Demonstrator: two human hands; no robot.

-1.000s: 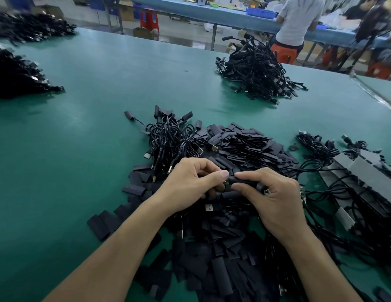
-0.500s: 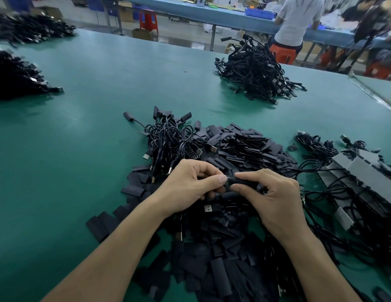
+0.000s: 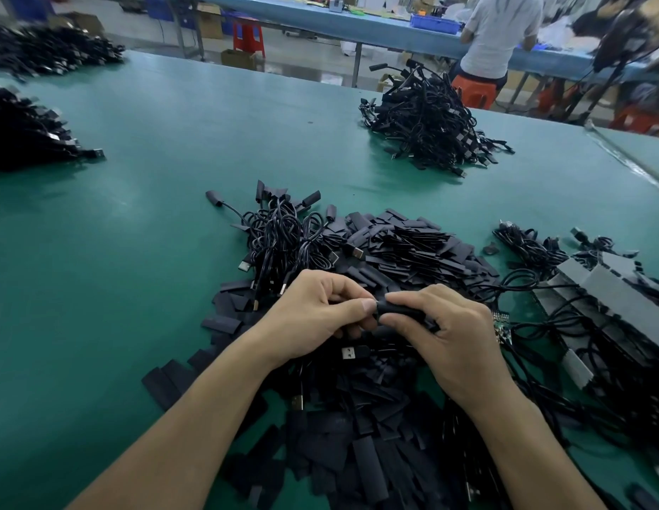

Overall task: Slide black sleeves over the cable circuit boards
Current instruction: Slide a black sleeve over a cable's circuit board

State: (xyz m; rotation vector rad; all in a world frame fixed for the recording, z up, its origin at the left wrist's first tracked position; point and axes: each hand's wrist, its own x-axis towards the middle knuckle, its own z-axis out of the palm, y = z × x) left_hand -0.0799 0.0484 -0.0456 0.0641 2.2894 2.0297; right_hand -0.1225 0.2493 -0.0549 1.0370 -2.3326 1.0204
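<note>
Both hands meet over a heap of flat black sleeves (image 3: 405,252) on the green table (image 3: 155,222). My right hand (image 3: 449,333) pinches a rounded black sleeve (image 3: 401,310) between thumb and forefinger. My left hand (image 3: 313,318) grips its left end, thumb tip against it; whatever is inside the sleeve is hidden. A USB plug (image 3: 352,352) lies just below the hands. A bare green circuit board (image 3: 501,325) shows at the right of my right hand. Loose sleeves (image 3: 357,454) spread under my forearms.
Sleeved cables are tangled just behind the hands (image 3: 284,241). A bigger cable pile (image 3: 431,123) lies far right, two more piles (image 3: 26,130) at far left. Cables with grey foam strips (image 3: 607,296) lie at the right. A person in a white shirt (image 3: 501,31) works at a blue bench behind.
The hands stay together on the sleeve in the same spot. My right fingers have shifted slightly along it, so more of the sleeve shows between the two hands.
</note>
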